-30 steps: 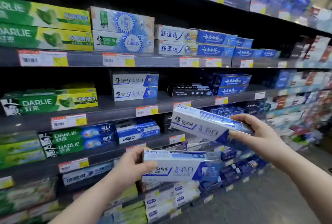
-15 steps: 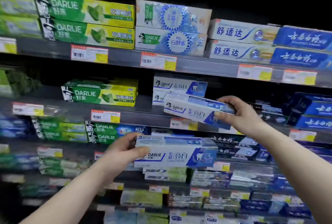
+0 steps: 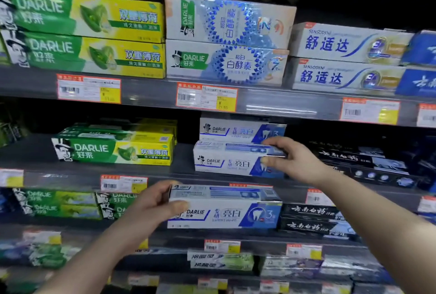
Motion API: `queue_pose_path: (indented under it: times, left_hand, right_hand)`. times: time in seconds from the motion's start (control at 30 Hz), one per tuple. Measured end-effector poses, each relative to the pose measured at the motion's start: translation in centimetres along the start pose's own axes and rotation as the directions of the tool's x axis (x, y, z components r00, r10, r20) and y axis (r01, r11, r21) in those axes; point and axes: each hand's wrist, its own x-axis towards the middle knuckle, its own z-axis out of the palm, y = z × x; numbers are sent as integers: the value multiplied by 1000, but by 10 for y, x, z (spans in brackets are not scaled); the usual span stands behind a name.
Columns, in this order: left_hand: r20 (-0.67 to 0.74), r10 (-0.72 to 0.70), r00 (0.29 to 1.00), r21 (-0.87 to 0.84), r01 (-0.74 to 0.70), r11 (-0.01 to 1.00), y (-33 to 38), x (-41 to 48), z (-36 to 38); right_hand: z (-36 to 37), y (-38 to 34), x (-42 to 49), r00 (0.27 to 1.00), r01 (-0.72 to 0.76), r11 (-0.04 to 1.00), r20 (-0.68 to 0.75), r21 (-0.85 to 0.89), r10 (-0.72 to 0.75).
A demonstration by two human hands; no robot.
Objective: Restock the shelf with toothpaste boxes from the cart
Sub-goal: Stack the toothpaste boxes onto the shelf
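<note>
Spanning the view, the shelf (image 3: 184, 167) holds rows of toothpaste; on its middle tier the upper box (image 3: 224, 164) lies just before matching stock (image 3: 236, 131), whether fully set down I cannot tell, right hand (image 3: 296, 162) pinching its right end, thumb on the face, fingers over the top. The lower box (image 3: 226, 213) hangs level below that tier's lip, left hand (image 3: 151, 207) curled round its left end. Judged light, stiff thin card, glossy, slightly slick, crushable mid-span: take hold at an end, across top and face, gently.

Left grip (image 3: 151, 208), right grip (image 3: 293, 164): bare. Left forearm (image 3: 99, 253), right forearm (image 3: 377, 218): bare to frame edge.
</note>
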Motion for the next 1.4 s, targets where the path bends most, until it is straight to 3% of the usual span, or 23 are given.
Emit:
queue_pose_path:
  times: [0.27, 0.47, 0.63, 0.87, 1.07, 1.3, 1.4]
  left_hand:
    - [-90, -56, 994, -63, 50, 997, -5, 2, 6]
    - [-142, -47, 989, -74, 36, 997, -1, 1, 20]
    - [-175, -38, 984, -70, 26, 997, 12, 2, 27]
    - [-55, 90, 994, -29, -92, 995, 33, 23, 19]
    - [-38, 184, 982, -15, -185, 983, 54, 72, 25]
    - [28, 133, 991, 71, -135, 988, 64, 106, 29]
    - [-62, 150, 987, 148, -140, 979, 63, 109, 27]
  right_hand:
    - [-2, 28, -5, 993, 92, 969, -51, -231, -106]
    - [-7, 37, -5, 994, -43, 999, -99, -33, 40]
    - [-5, 42, 3, 981, -148, 989, -127, -3, 147]
    - [-17, 46, -5, 977, -102, 995, -186, 15, 103]
    - [-38, 58, -30, 954, -107, 991, -271, 85, 126]
    - [-41, 65, -52, 945, -132, 990, -295, 54, 142]
    - [-39, 60, -52, 950, -134, 991, -282, 27, 136]
